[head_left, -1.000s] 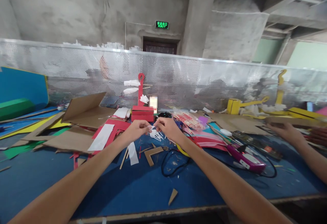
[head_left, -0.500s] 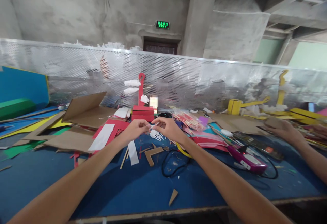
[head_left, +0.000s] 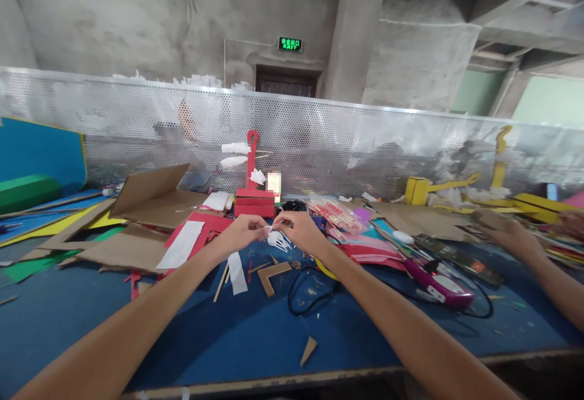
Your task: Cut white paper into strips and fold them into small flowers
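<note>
Over the middle of the table, my left hand point(head_left: 245, 232) and my right hand point(head_left: 298, 229) meet fingertip to fingertip. Both are closed in a pinch on a small white paper piece point(head_left: 269, 229), which my fingers partly hide. Thin white scraps point(head_left: 281, 242) lie just beneath it. Beyond my hands stands a red cardboard box point(head_left: 254, 202) with an upright red hooked strip point(head_left: 252, 159). White wrapped pieces point(head_left: 236, 148) on thin sticks and a crumpled white tuft point(head_left: 258, 176) are attached to that strip. A white paper strip point(head_left: 237, 273) rests nearer to me, beside thin wooden sticks point(head_left: 221, 282).
Cardboard pieces point(head_left: 132, 248) and red sheets crowd the left. To the right are a bag of sticks point(head_left: 340, 214), a purple power strip point(head_left: 440, 287) with a black cable, and another person's hand point(head_left: 506, 235). A perforated metal panel point(head_left: 319, 126) closes off the back.
My fingertips have shifted slightly around the small white paper piece, and my right hand has turned a little. The other person's hand has moved slightly. The rest looks the same.
</note>
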`<state>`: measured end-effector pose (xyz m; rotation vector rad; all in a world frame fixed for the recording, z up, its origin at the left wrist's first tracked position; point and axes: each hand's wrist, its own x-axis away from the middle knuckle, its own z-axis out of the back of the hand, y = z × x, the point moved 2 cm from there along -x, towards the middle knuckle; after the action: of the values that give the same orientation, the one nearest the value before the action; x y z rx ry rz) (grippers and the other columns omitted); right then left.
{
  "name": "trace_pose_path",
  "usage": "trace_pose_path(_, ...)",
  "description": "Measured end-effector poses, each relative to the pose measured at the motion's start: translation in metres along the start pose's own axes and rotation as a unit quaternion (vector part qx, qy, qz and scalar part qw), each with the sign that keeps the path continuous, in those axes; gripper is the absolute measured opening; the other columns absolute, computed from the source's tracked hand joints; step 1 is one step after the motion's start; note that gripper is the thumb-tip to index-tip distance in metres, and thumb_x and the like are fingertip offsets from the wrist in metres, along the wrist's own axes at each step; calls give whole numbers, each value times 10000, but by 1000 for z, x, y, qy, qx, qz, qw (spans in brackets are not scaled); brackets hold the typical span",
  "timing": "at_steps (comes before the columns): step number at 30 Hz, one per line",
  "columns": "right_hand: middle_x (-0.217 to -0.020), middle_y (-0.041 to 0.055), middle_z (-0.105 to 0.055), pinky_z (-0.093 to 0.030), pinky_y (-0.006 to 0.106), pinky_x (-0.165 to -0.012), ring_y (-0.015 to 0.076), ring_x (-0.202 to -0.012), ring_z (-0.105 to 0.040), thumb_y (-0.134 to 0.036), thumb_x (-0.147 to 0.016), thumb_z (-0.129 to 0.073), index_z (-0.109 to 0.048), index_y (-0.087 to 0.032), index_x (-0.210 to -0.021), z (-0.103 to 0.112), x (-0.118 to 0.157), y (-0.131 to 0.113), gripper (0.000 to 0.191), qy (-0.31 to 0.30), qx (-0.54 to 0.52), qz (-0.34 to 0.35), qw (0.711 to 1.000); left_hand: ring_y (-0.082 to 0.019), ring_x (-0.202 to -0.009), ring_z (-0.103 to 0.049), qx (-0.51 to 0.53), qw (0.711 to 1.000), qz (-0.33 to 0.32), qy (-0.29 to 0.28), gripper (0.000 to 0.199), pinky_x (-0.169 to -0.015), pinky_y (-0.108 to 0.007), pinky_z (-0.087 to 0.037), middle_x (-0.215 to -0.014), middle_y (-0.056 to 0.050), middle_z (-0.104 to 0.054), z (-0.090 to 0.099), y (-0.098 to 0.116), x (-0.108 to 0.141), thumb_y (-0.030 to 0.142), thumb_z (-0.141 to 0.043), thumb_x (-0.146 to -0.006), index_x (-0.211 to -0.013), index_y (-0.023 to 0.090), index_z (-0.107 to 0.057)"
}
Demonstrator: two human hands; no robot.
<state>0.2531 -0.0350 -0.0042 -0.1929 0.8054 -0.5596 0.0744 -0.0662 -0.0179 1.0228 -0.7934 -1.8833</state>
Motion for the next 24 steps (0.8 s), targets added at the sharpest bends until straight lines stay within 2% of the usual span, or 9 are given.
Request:
trace_pose_path(4, -720, 13, -668, -357, 215, -608, 123, -657, -568, -275, -870, -562, -680, -168, -781, 0, 0, -2, 182, -7, 27, 4, 1000, -124, -611, -529, -3, 1000, 2, 4, 234, -568, -233, -403, -683, -22, -626, 0, 1, -1, 374, -570, -788, -771, 153, -643)
trace_pose_path(8, -628, 2, -603, -308, 219, -557, 107, -575, -499, -290, -919, -475, -627, -150, -701, -3, 1, -5, 301, -17, 56, 13, 998, -127, -620, -537, -20, 1000, -10, 1, 220, -576, -232, -418, -686, -20, -615, 0, 5, 0, 361, -542, -809, -785, 157, -622)
trace_pose_path(13, -547, -11, -553, -307, 224, -550, 97, -524, -480, -314, -958, -388, -581, -147, -607, -5, 1, -4, 434, -43, 43, -9, 998, -138, -649, -561, -40, 999, -23, -10, 218, -598, -240, -426, -707, -20, -629, -1, 7, 1, 353, -510, -829, -806, 164, -617)
trace_pose_path(15, -585, -4, -595, -332, 223, -568, 103, -550, -513, -329, -942, -427, -625, -149, -649, -4, 1, -5, 397, -43, 18, -12, 999, -140, -655, -562, -45, 999, -23, -12, 214, -598, -239, -426, -707, -22, -624, -1, 5, 0, 346, -510, -827, -798, 162, -615)
trace_pose_path(19, -797, 20, -684, -399, 220, -633, 133, -711, -597, -300, -843, -599, -679, -172, -861, 0, 2, -8, 152, -31, -55, -9, 998, -139, -654, -564, -44, 999, -19, -14, 192, -600, -241, -428, -699, -21, -607, 0, -1, -1, 325, -520, -814, -775, 160, -608)
trace_pose_path(24, -807, 20, -670, -403, 219, -641, 126, -722, -582, -219, -825, -610, -658, -166, -821, -1, 1, -6, 72, -20, -61, -1, 998, -140, -648, -565, -48, 999, -11, -16, 158, -590, -238, -419, -691, -14, -605, 0, -1, -1, 292, -523, -793, -779, 161, -609)
